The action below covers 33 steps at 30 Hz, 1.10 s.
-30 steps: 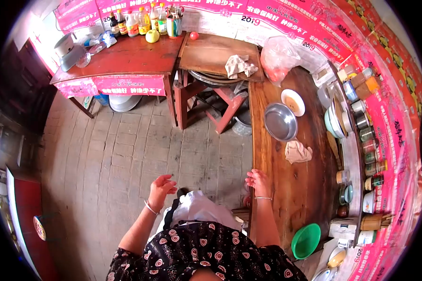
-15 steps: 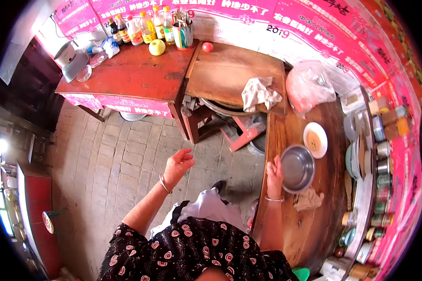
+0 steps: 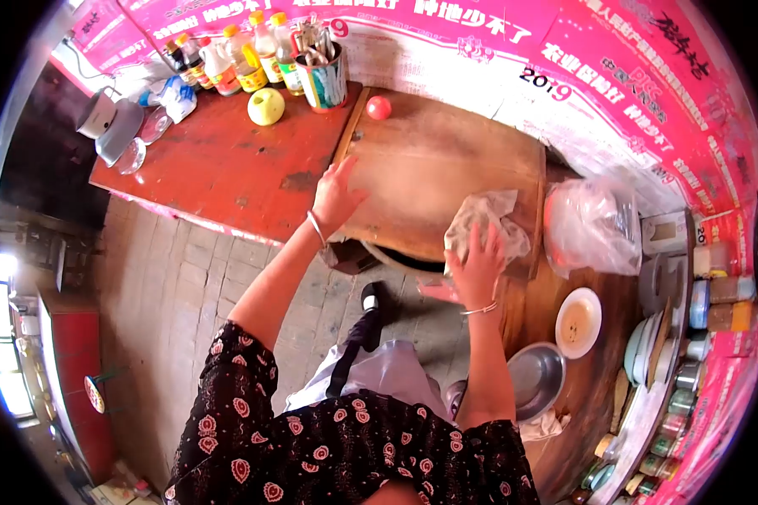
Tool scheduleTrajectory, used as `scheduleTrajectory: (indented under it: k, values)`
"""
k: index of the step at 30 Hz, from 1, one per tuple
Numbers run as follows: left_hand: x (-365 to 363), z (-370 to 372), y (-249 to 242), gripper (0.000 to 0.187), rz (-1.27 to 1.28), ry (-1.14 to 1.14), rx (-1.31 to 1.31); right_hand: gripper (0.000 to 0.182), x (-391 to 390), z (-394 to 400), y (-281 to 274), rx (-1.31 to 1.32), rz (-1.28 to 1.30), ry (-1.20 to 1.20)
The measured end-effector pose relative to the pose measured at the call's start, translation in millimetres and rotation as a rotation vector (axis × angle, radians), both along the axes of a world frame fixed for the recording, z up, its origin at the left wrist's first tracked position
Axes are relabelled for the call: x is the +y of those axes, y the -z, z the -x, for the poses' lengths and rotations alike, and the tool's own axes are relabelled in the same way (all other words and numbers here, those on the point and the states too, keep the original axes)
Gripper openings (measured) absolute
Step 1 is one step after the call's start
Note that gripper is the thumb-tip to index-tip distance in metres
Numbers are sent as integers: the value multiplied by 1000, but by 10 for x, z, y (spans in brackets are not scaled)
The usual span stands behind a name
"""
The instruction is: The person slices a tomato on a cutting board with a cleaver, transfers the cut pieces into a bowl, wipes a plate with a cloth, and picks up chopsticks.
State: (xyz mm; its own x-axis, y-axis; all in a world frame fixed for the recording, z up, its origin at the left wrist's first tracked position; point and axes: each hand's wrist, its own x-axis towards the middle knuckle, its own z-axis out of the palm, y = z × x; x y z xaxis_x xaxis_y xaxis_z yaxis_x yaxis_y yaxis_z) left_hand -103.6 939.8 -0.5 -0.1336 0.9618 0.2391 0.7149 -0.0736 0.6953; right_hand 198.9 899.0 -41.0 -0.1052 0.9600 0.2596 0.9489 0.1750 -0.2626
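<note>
My right hand point(image 3: 477, 271) reaches out with its fingers spread, overlapping the front of a crumpled pale cloth point(image 3: 484, 215). That cloth lies at the right front of a wooden board point(image 3: 434, 160). Over the board's left front edge, close to the red table, is my left hand point(image 3: 338, 200), fingers apart and holding nothing. A small red round fruit or vegetable point(image 3: 379, 108) sits on the board's far left corner. The board rests over a dark round opening, only partly visible below its front edge.
A metal bowl point(image 3: 537, 383), a white dish point(image 3: 579, 323) with brownish contents and a filled plastic bag point(image 3: 594, 223) stand on the right-hand counter. On the red table point(image 3: 227, 160) are a yellow-green apple point(image 3: 266, 107), several bottles and a utensil holder point(image 3: 322, 80). Jars line the right shelf.
Both hands have moved forward: the right from beside the metal bowl to the cloth, the left from above the floor to the board's edge. The view has shifted, and one foot has stepped forward.
</note>
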Motion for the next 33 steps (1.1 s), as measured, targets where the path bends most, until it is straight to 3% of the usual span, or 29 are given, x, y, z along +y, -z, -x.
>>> scheduleTrajectory:
  k: [8, 12, 15, 18, 21, 25, 29, 33]
  values:
    - [1860, 240, 476, 77, -33, 134, 382, 64, 578, 37, 239, -199, 63, 84]
    - [2311, 224, 589, 70, 148, 169, 475, 61, 631, 16, 196, -189, 85, 98]
    - [2457, 217, 507, 62, 200, 230, 263, 59, 662, 2, 164, -173, 109, 103]
    - [2189, -33, 87, 56, 472, 385, -1147, 57, 729, -25, 200, -134, 109, 97]
    - [1975, -378, -234, 56, 538, 733, -1563, 54, 892, -69, 108, -88, 116, 81]
    - [1762, -880, -618, 61, 620, 849, -1670, 52, 963, -25, -168, -86, 64, 60]
    - [1491, -1262, -703, 64, 604, 736, -1508, 51, 690, -23, -309, 109, -72, -4]
    - [1244, -1752, -624, 59, 649, 638, -1449, 41, 147, -657, -580, 335, -84, 64]
